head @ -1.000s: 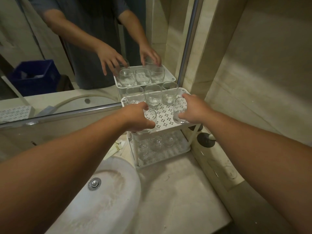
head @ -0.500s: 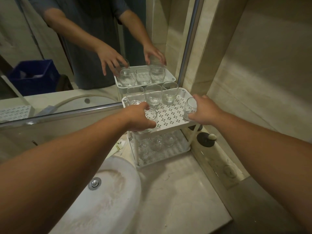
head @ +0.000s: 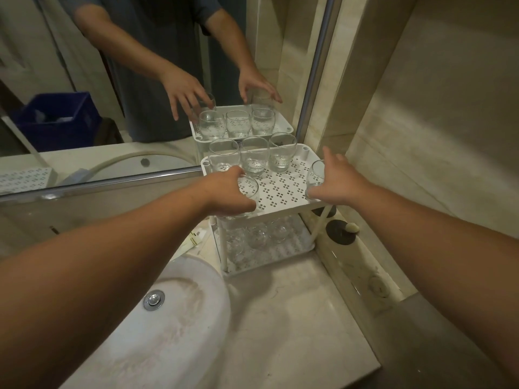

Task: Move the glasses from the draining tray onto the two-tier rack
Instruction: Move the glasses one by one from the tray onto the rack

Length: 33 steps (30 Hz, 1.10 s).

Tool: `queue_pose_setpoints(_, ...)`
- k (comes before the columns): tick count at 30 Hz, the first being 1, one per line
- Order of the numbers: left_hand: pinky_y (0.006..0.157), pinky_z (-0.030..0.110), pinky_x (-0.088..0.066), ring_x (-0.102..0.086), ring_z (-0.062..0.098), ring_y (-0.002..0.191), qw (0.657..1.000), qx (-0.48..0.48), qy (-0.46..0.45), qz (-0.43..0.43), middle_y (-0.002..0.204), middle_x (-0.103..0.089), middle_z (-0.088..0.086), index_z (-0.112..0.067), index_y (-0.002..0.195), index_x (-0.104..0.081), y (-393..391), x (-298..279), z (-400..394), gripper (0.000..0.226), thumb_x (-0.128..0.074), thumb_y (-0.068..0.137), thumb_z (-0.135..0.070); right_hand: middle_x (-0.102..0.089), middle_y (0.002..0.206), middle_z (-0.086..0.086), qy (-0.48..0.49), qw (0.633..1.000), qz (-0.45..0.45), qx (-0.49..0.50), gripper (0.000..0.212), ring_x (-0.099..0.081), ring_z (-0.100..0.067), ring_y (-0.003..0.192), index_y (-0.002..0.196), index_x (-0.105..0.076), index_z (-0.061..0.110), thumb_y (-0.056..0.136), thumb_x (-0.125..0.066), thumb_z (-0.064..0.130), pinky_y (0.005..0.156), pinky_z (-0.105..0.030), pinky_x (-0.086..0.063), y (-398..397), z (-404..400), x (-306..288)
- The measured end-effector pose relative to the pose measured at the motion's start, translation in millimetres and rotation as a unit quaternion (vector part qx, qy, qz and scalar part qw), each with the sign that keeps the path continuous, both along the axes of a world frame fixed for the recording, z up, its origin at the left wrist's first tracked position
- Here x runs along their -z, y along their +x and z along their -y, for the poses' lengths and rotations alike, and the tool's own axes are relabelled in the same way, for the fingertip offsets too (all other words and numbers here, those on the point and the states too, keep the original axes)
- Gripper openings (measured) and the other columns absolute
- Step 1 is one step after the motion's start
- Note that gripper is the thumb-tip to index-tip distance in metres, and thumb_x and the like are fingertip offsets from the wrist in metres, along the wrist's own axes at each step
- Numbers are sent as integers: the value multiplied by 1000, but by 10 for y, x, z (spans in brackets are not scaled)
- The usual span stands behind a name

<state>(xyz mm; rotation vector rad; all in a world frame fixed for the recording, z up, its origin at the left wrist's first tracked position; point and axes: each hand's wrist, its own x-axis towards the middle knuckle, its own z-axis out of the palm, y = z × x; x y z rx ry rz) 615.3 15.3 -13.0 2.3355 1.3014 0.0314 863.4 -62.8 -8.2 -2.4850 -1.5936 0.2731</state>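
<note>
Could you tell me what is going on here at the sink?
A person is loading drinking glasses onto a white two-tier rack that stands on the counter beside the basin, in front of a mirror. The left hand grips a glass at the top shelf's front left, and the right hand is at another glass on its right edge. Three glasses already stand along the back, and more sit on the lower shelf.

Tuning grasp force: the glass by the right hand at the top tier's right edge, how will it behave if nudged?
The glass looks thin, clear and smooth, so probably fragile and slippery. It stands upright by the rack's low rim; an outward push by the right hand might tip it over.
</note>
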Motion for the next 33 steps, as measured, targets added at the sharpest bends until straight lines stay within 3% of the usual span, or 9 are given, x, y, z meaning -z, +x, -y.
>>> queue_pose_setpoints(4, 102, 43, -42, -56, 33, 126, 995, -20, -49, 86, 160, -35, 12, -34, 158, -13, -3, -36, 23, 90, -56, 86, -67, -27, 156, -7, 73, 995, 51, -43, 105, -34, -31, 139, 154, -9, 27, 73, -70, 56, 102, -47, -43, -94, -134, -56)
queue_pose_setpoints(7, 104, 46, -40, -49, 32, 133, 982, -79, -33, 166, 158, -39, 10, -31, 155, -24, 4, -130, -49, 80, -51, 88, -64, -29, 155, -9, 81, 991, 54, -87, 99, -33, -31, 140, 154, -13, 27, 77, -70, 54, 103, -44, -40, -143, -328, -112)
queue_pose_setpoints(12, 82, 37, -57, -63, 18, 99, 964, -173, 80, 184, 132, -62, 4, -28, 138, -52, 19, -199, -369, 54, -61, 86, -41, -34, 151, -13, 53, 990, 49, -122, 90, -43, -32, 131, 154, -18, 27, 82, -71, 43, 101, -42, -44, -134, -729, -193)
queue_pose_setpoints(15, 69, 23, -48, -58, 18, 102, 965, -177, 122, 151, 142, -53, 4, -33, 141, -50, 50, -130, -568, 58, -69, 86, -34, -36, 152, -13, 58, 988, 40, -139, 92, -46, -32, 130, 154, -16, 30, 83, -73, 43, 100, -40, -43, -80, -945, -197)
queue_pose_setpoints(19, 94, 36, -49, -53, 28, 127, 973, -164, 139, 89, 151, -46, 5, -33, 149, -40, 91, -43, -757, 77, -76, 82, -43, -29, 157, -12, 36, 985, 34, -163, 95, -39, -32, 138, 155, -16, 33, 82, -74, 47, 107, -40, -36, 10, -1157, -169)
queue_pose_setpoints(22, 101, 41, -46, -48, 30, 134, 978, -153, 121, 67, 153, -45, 5, -30, 153, -34, 122, -1, -843, 90, -81, 77, -46, -28, 159, -9, 20, 983, 14, -183, 95, -37, -30, 140, 155, -18, 30, 81, -75, 47, 107, -37, -35, 35, -1262, -115)
queue_pose_setpoints(28, 77, 23, -46, -53, 27, 130, 978, -164, 100, 80, 156, -43, 4, -28, 153, -32, 198, 98, -971, 95, -82, 75, -50, -43, 148, -9, 17, 982, 11, -189, 85, -49, -27, 128, 152, -30, 23, 82, -72, 48, 92, -31, -40, 60, -1351, -45)
queue_pose_setpoints(31, 87, 34, -50, -55, 28, 128, 978, -168, 104, 64, 151, -49, 5, -28, 152, -33, 205, 147, -989, 95, -81, 74, -54, -43, 147, -9, 0, 980, 18, -199, 81, -48, -26, 128, 149, -35, 23, 82, -72, 47, 96, -32, -41, 84, -1360, -73)
queue_pose_setpoints(33, 82, 35, -52, -61, 26, 117, 977, -174, 106, 61, 144, -55, 6, -28, 149, -36, 214, 167, -982, 92, -81, 73, -54, -45, 145, -8, -6, 979, 23, -203, 80, -48, -26, 127, 149, -36, 23, 82, -74, 46, 95, -32, -41, 105, -1355, -89)
